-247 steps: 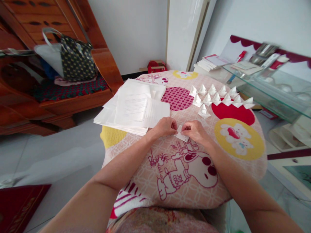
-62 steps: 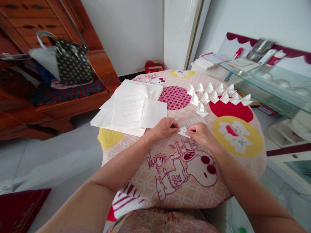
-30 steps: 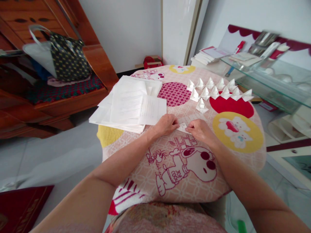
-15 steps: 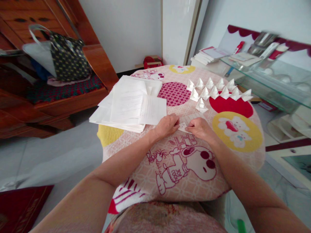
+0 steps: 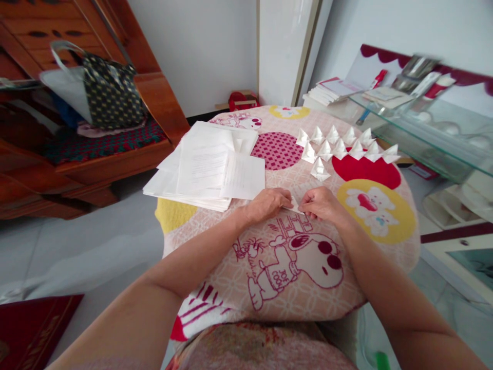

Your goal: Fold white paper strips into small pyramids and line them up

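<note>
A small folded piece of white paper (image 5: 295, 206) lies low over the patterned tablecloth (image 5: 246, 282), between my two hands. My left hand (image 5: 270, 201) is closed on its left end, covering that part. At the right end, the fingertips of my right hand (image 5: 320, 204) pinch the paper's edge. Several folded paper boats (image 5: 339, 149) stand in rows beyond my right hand, the nearest one (image 5: 319, 170) apart from the rest. To the left of my hands is a stack of loose paper sheets (image 5: 204, 169), some with printed lines.
A glass shelf unit (image 5: 431, 133) with bowls and papers borders the table's right side. At the left stands a wooden bench (image 5: 154, 108) holding a dark patterned bag (image 5: 113, 92). A dark red box or folder (image 5: 36, 329) lies at the lower left.
My left hand has shifted slightly right along the paper, covering more of it. My right hand has moved a little to the right, its fingertips still at the paper's edge.
</note>
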Demonstrator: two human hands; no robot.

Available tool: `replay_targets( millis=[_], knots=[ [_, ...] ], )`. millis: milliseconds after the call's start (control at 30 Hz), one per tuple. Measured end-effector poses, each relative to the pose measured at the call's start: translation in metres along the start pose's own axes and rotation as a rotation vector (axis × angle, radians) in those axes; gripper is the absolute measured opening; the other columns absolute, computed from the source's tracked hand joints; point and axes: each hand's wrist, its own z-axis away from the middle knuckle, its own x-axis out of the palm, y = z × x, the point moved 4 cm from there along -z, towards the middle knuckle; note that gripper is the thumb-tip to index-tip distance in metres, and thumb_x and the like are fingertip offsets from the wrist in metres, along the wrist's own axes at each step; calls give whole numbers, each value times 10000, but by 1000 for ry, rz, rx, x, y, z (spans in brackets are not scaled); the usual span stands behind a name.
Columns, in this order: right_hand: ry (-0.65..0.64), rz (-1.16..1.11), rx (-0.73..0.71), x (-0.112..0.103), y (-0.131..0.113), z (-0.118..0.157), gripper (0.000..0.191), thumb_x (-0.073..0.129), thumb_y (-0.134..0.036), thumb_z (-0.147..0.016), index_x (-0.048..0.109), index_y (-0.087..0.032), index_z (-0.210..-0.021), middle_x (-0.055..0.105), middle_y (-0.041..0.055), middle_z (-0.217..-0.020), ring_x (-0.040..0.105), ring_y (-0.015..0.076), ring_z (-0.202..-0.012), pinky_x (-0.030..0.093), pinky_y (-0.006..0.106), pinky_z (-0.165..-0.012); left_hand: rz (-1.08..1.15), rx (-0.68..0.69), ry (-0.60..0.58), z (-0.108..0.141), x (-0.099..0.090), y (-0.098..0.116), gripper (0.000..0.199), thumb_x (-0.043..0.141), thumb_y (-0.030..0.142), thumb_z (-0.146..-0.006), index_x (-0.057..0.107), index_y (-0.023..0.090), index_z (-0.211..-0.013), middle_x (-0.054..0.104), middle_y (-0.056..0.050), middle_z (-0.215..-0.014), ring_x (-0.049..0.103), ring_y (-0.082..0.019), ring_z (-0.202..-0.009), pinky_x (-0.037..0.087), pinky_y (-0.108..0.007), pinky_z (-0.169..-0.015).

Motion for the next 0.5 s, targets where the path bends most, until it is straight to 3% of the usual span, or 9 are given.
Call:
replay_targets(
  millis=[167,500],
  knots=[
    [-34,-51,34,1,-3,2,208,650,-53,-811,621,-159,-635,605,-19,-488,537,87,-367,346,170,-323,35,16,14,2,-4,0,379,512,5,-879,806,207,-1009,760,-60,-1056,711,-170,-966,554,-267,-852],
    [-126,57,81,0,-4,6,341,653,-147,-892,589,-158,-558,588,-12,-442,479,71,-305,353,177,-315,127,40,-27,5,-13,-2,351,528,47,-927,808,223,-1046,767,-64,-1095,721,-153,-952,557,-265,-856]
  ],
)
